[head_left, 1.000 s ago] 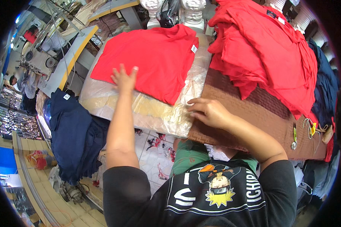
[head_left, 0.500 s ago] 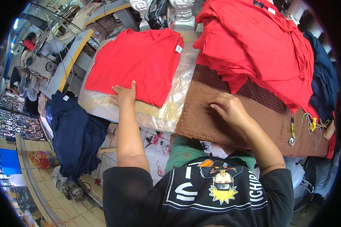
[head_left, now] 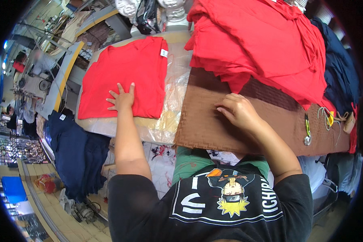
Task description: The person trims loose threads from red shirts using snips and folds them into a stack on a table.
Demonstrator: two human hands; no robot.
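A folded red shirt (head_left: 123,68) with a small white tag at its upper right corner lies on a padded surface wrapped in clear plastic (head_left: 174,88). My left hand (head_left: 123,99) is spread flat on the shirt's near part, fingers apart. To the right, my right hand (head_left: 238,111) rests over a brown textured mat (head_left: 205,121). Its fingers are loosely curled, and nothing shows in them. Just beyond that hand, a large heap of red shirts (head_left: 258,52) covers the far part of the mat, one corner hanging down close to my knuckles.
Small yellow-handled thread snips (head_left: 307,129) and a loop of cord (head_left: 324,117) lie on the mat's right side. Dark blue garments (head_left: 339,68) sit behind the red heap. More dark blue cloth (head_left: 74,149) hangs at the left, near a sewing machine (head_left: 32,84).
My left hand has slid farther onto the red shirt, with its fingers more spread. The shirt now lies straighter on the plastic. My right hand stays curled over the mat; the view has shifted slightly.
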